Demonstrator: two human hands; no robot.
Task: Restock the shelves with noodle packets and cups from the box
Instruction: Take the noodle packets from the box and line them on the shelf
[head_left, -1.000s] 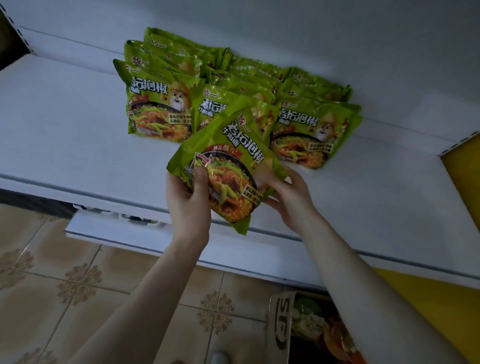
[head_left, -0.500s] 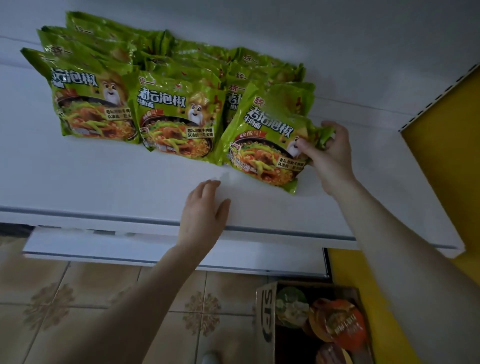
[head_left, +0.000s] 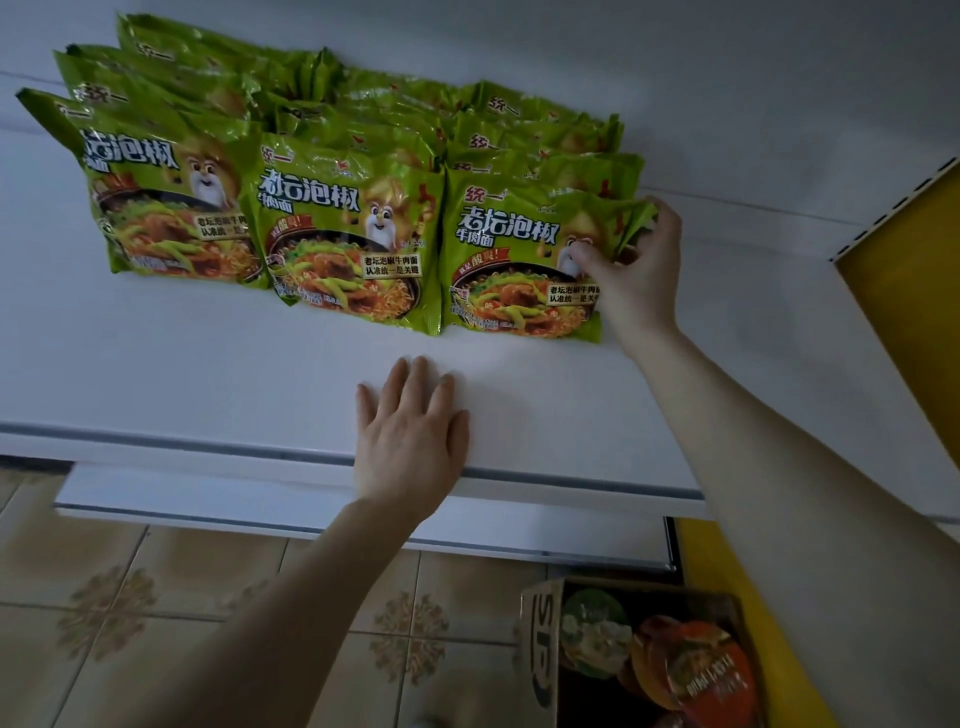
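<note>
Cardboard box (head_left: 540, 649) lowest right on the tiled floor (head_left: 156, 623), open top, noodle cups inside: one orange lid (head_left: 711, 670), one green lid (head_left: 592, 634). Above it is the white shelf (head_left: 208, 374). Left hand (head_left: 410, 441) lies palm-down on the shelf near its front edge, fingers straight and slightly apart, holding nothing. Further in, right hand (head_left: 639, 275) grips the front right packet (head_left: 514, 260) at its upper right corner: thumb on the printed face, fingers curled over the top edge, crinkling it. Packet is glossy green with white Chinese lettering, a cartoon animal and a noodle bowl photo. Face is toward the camera, bottom seam toward the shelf front, top seam toward the back wall; the text line runs left-right, parallel to the shelf edge. It touches the middle packet (head_left: 343, 234), which sits beside the left packet (head_left: 166, 208), same facing. Behind, more green packets (head_left: 363, 104) overlap in rows up to the back wall. Yellow panel (head_left: 909, 270) far right.
</note>
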